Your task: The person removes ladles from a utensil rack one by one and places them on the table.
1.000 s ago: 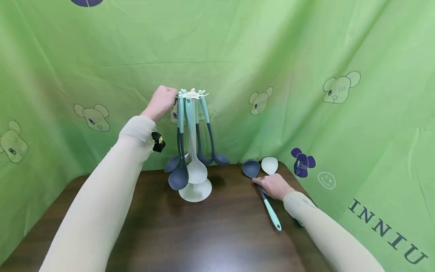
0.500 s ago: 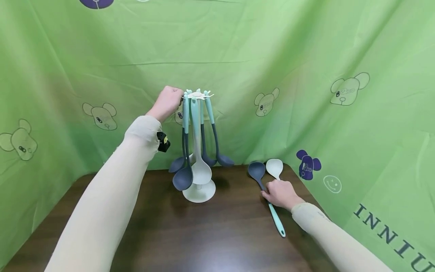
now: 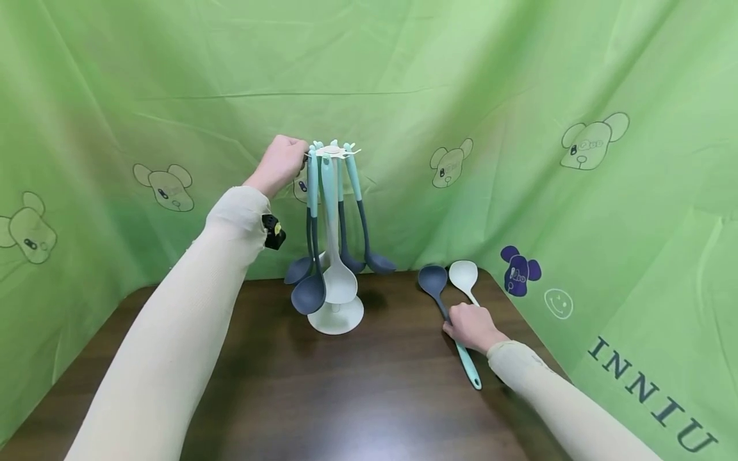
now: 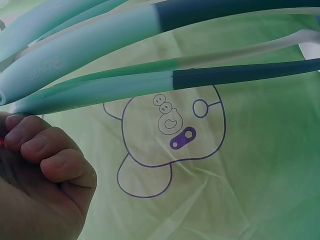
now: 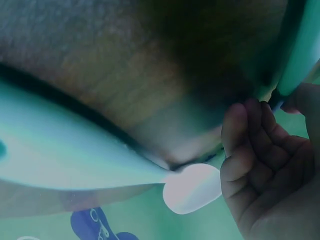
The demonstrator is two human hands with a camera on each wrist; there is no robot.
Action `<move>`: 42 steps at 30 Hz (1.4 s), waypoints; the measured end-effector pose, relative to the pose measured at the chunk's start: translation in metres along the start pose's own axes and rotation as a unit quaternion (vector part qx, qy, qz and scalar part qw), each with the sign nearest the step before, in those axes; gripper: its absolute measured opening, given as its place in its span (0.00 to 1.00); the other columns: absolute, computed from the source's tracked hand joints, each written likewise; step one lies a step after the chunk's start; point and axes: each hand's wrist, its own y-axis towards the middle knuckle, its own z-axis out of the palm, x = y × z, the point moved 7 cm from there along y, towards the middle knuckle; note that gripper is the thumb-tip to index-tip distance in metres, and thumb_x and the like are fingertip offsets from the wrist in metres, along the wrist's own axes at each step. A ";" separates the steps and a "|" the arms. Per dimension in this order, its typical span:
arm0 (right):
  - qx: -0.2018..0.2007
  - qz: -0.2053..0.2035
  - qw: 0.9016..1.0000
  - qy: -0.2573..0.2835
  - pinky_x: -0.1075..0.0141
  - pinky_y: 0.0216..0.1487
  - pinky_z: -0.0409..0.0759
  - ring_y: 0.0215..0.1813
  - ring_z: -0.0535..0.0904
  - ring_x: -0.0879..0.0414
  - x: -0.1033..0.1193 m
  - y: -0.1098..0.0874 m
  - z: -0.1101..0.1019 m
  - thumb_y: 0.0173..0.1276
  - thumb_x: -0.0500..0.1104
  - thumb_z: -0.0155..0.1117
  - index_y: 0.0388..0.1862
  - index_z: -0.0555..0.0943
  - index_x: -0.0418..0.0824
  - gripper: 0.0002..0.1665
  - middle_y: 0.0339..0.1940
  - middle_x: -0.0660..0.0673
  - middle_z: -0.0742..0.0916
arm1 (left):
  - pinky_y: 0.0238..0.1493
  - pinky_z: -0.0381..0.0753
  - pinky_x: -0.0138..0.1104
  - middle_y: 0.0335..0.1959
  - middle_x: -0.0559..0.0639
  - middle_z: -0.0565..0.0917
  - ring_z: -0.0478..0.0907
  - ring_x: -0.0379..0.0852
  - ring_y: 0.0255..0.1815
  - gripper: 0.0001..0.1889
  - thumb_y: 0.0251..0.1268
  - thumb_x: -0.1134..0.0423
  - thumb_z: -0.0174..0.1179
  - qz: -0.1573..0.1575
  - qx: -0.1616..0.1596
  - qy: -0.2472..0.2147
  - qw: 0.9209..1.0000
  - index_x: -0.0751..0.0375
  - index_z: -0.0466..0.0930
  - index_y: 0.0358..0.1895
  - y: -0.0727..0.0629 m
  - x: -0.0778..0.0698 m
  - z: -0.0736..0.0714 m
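Note:
In the head view, my left hand (image 3: 280, 164) is at the left rim of a white utensil stand (image 3: 336, 318), fingers curled; the left wrist view shows its fingertips by the hung handle ends, the exact pinch hidden. Several ladles with mint handles hang there, including a dark ladle (image 3: 309, 294) and a white ladle (image 3: 341, 283) in front. At the right, my right hand (image 3: 474, 325) pinches the shaft of a dark ladle (image 3: 432, 280) lying on the table. Beside it lies another white ladle (image 3: 463, 275), its handle (image 5: 75, 137) shown in the right wrist view.
The brown wooden table (image 3: 334, 397) runs up to a green printed curtain (image 3: 369, 64) at the back and sides. The two lying ladles are near the table's right back corner.
My right hand has slid down the dark ladle's shaft toward its handle, and its fingers have closed around it. The left hand stays at the stand's rim. The head view has shifted slightly.

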 end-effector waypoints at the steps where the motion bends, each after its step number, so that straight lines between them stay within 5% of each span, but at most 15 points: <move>1: 0.000 0.000 1.000 0.001 0.47 0.18 0.75 0.18 0.75 0.48 0.000 -0.001 0.001 0.58 0.46 0.65 0.10 0.68 0.46 0.21 0.14 0.47 0.77 | 0.19 0.58 0.33 0.10 0.39 0.61 0.57 0.39 0.13 0.19 0.71 0.61 0.40 0.001 0.000 0.000 1.000 0.53 0.61 0.17 0.000 0.000 0.001; 18: -0.009 0.029 0.999 0.018 0.47 0.18 0.74 0.17 0.74 0.49 -0.002 0.004 0.006 0.60 0.45 0.63 0.10 0.67 0.45 0.22 0.13 0.47 0.75 | 0.18 0.57 0.32 0.10 0.39 0.61 0.55 0.38 0.13 0.20 0.73 0.61 0.39 0.013 -0.005 -0.003 1.000 0.53 0.60 0.17 -0.005 0.000 -0.002; 33: 0.040 0.086 0.994 0.057 0.49 0.20 0.73 0.19 0.72 0.50 -0.011 -0.005 0.005 0.66 0.51 0.60 0.11 0.67 0.46 0.25 0.15 0.47 0.76 | 0.17 0.56 0.32 0.10 0.38 0.60 0.55 0.37 0.12 0.20 0.73 0.60 0.40 0.007 0.002 -0.004 1.000 0.52 0.59 0.17 -0.002 0.002 0.010; 37: 0.004 0.081 0.996 0.049 0.51 0.17 0.71 0.17 0.71 0.51 -0.007 -0.006 -0.007 0.69 0.51 0.59 0.10 0.68 0.47 0.27 0.13 0.47 0.75 | 0.18 0.56 0.32 0.10 0.38 0.60 0.55 0.37 0.12 0.20 0.74 0.60 0.40 0.014 0.002 -0.008 1.000 0.53 0.59 0.17 0.000 0.002 0.014; 42: -0.093 0.035 0.994 0.050 0.52 0.14 0.68 0.13 0.67 0.53 0.019 0.002 -0.035 0.67 0.49 0.61 0.09 0.65 0.49 0.27 0.09 0.50 0.71 | 0.18 0.57 0.31 0.10 0.38 0.61 0.56 0.37 0.13 0.20 0.75 0.60 0.40 0.020 0.008 -0.015 1.000 0.53 0.59 0.18 0.000 0.003 0.013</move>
